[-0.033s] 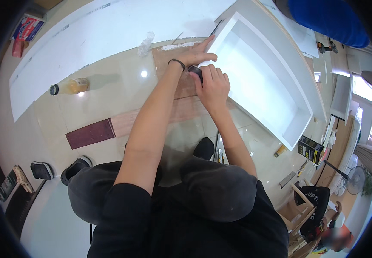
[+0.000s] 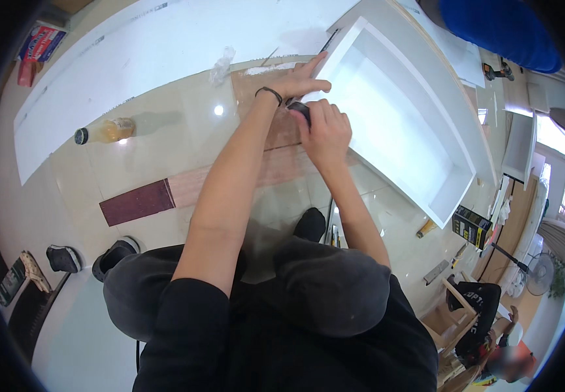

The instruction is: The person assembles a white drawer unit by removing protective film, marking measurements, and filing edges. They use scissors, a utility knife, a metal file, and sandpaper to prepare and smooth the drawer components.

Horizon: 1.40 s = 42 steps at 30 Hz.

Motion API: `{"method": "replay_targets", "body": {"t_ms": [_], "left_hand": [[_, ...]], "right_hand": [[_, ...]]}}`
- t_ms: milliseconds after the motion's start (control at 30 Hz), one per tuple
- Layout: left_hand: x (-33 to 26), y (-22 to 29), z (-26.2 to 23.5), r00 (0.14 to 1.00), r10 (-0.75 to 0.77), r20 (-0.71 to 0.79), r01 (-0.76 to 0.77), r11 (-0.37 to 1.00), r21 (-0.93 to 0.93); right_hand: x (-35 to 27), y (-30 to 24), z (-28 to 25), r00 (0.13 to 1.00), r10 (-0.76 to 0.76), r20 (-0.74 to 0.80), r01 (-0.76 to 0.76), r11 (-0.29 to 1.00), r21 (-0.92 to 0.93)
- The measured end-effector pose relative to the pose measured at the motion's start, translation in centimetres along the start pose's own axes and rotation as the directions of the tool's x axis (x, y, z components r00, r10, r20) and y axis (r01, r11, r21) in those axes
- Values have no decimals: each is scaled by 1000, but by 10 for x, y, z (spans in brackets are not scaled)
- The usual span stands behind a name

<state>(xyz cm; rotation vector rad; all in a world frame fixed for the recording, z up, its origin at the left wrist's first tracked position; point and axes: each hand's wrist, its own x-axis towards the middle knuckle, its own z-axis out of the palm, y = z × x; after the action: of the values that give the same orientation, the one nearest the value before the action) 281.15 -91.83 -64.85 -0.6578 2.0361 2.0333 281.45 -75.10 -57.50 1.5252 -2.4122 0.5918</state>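
– Slightly shifted since the earlier frame: the right hand (image 2: 327, 132) and the black tool (image 2: 302, 112) it grips, both a touch toward 4 o'clock; the left hand (image 2: 297, 85) looks unchanged.

– How far along is the work?

– Judging by its shape, the white drawer (image 2: 397, 124) already stands together as a box, walls and base in place. It's at 3 o'clock from the right hand. Both hands are busy at its 9 o'clock side, so I'd judge that spot unfinished; how much is left doesn't show.

– And the hands?

– Right one closed around the tool; the tool's far end is hidden. The left, at 11 o'clock from it, is partly open, fingers spread at the drawer's edge, seemingly bracing it; I can't tell how firmly.

– Anything around them?

– A bottle (image 2: 109, 132) at 9 o'clock on the floor (image 2: 165, 157), a dark-red board (image 2: 140, 202) at 8, a white sheet (image 2: 132, 68) toward 10.
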Motion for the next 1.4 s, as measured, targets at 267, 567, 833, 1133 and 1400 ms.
{"method": "replay_targets", "body": {"t_ms": [267, 567, 833, 1133, 1400], "left_hand": [[17, -11, 5, 966, 231, -116, -226, 973, 54], [10, -4, 2, 983, 165, -78, -158, 984, 85], [11, -8, 3, 990, 129, -50, -128, 992, 21], [12, -6, 3, 992, 123, 0, -123, 989, -84], [10, -4, 4, 986, 152, -70, -152, 988, 14]], "right_hand": [[-6, 12, 9, 1000, -5, 3, 5, 1000, -22], [-5, 8, 10, 994, 103, 24, -104, 992, 73], [2, 7, 9, 999, 47, -15, -45, 995, 87], [1, 8, 12, 1000, 23, 9, -23, 997, 73], [-2, 10, 18, 998, -4, 70, -2, 997, 76]]}}
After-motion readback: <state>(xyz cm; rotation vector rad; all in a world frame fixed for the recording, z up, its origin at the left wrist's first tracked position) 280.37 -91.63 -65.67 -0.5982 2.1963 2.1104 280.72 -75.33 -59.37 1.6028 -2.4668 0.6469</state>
